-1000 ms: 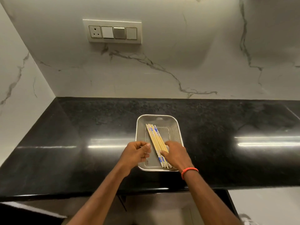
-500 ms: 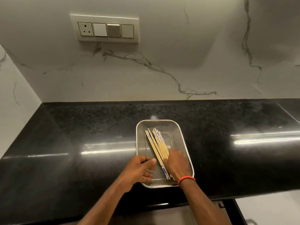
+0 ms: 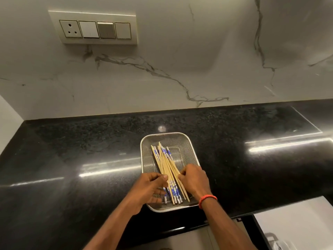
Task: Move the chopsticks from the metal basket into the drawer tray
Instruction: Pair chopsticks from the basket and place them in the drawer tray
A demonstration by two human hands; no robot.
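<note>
A rectangular metal mesh basket (image 3: 187, 147) stands on the black counter near its front edge. Several pale wooden chopsticks (image 3: 166, 161) with blue-and-white patterned ends lie in it as a loose, fanned bundle running front to back. My left hand (image 3: 149, 188) is inside the basket's near left part, fingers spread and touching the bundle's left side. My right hand (image 3: 193, 179), with a red band on the wrist, presses the bundle from the right, fingers curled against the sticks. The bundle rests in the basket between both hands. No drawer tray is visible.
The glossy black counter (image 3: 90, 159) runs left and right, backed by a marble wall with a switch panel (image 3: 95, 29). Below the counter's front edge, a white cabinet front (image 3: 295, 222) shows at lower right.
My left hand has moved from the basket's left rim in to the chopsticks. Both hands have closed in on the bundle, and the sticks have fanned apart. The view has shifted closer.
</note>
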